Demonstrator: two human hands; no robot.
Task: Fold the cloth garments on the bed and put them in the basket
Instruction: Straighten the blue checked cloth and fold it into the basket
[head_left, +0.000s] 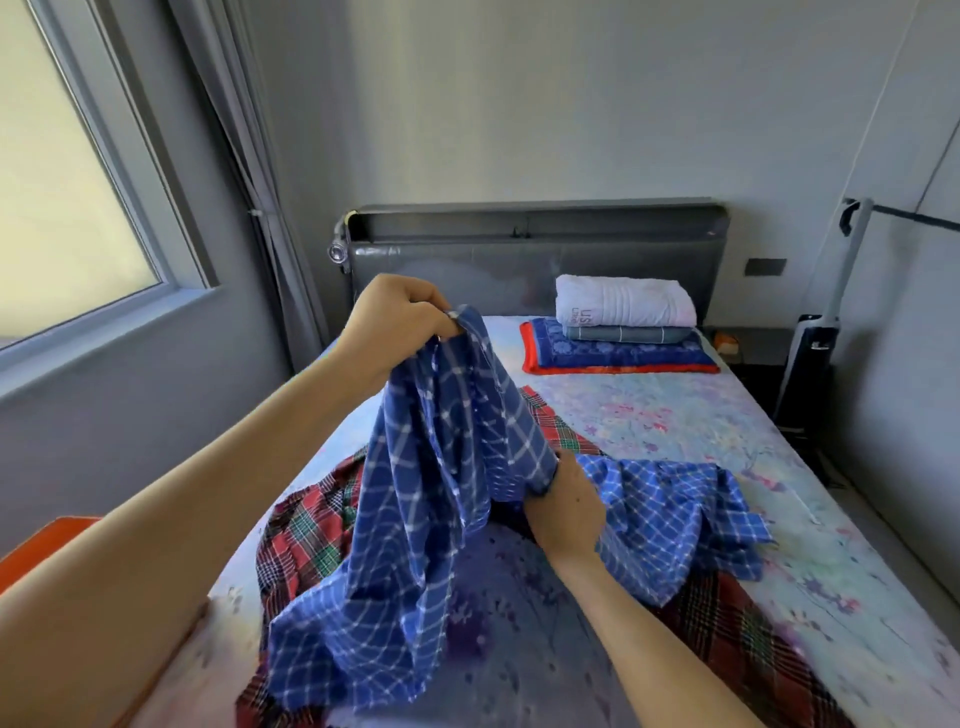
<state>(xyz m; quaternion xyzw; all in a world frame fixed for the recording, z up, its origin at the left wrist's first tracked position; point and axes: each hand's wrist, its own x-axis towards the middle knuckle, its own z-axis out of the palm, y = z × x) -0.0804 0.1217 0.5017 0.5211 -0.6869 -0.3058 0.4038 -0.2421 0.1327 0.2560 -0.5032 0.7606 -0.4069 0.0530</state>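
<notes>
Head view: two bare hands lift one blue checked garment above a bed where one red tartan garment lies.

Left hand (400, 317), raised, pinches a top edge of the blue checked garment (415, 499) in curled fingers; the right hand (563, 512), lower, grips another bunched part of it. This thin woven cloth, blue with a white grid, hangs in soft folds between them, its right part trailing crumpled onto the bed (675, 415). Under it the red tartan garment (306, 540) spreads flat, red, green and black. On the pale floral sheet by the padded grey headboard (519, 260) sits one stack of three folded pieces: a white ribbed towel (623, 301), a grey-blue striped cloth (628, 334), a blue red-edged mat (618, 356).
</notes>
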